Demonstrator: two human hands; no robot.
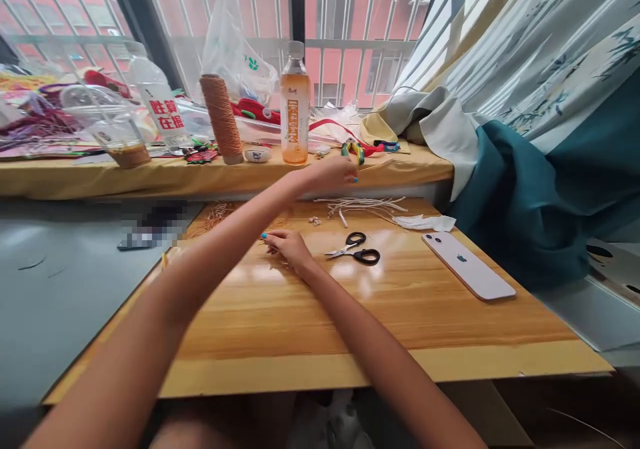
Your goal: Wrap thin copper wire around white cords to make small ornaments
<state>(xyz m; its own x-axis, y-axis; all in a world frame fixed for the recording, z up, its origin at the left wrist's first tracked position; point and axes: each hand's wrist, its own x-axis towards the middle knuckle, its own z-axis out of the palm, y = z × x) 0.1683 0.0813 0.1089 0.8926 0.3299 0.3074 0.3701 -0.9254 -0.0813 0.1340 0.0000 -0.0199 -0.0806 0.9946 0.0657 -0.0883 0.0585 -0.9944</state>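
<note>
My left hand (336, 171) reaches across to the window ledge, its fingers closed at a pair of small pliers (353, 150) with green and yellow handles. Part of that grip is hidden and a little blurred. Low over the wooden board, my right hand (287, 249) is closed in a pinch; what lies between its fingertips is too small to make out. Fine orange threads (217, 217) lie on the board beyond my left forearm. Right of my right hand rest black-handled scissors (355, 250), blades slightly apart.
White cords (363, 205), a crumpled tissue (425, 223) and a pink phone (467, 266) lie on the board (280, 329). An orange drink bottle (295, 105), a cone of orange thread (223, 121), a clear bottle (156, 99) and a plastic cup (113, 129) stand along the ledge. A curtain (530, 182) hangs at right.
</note>
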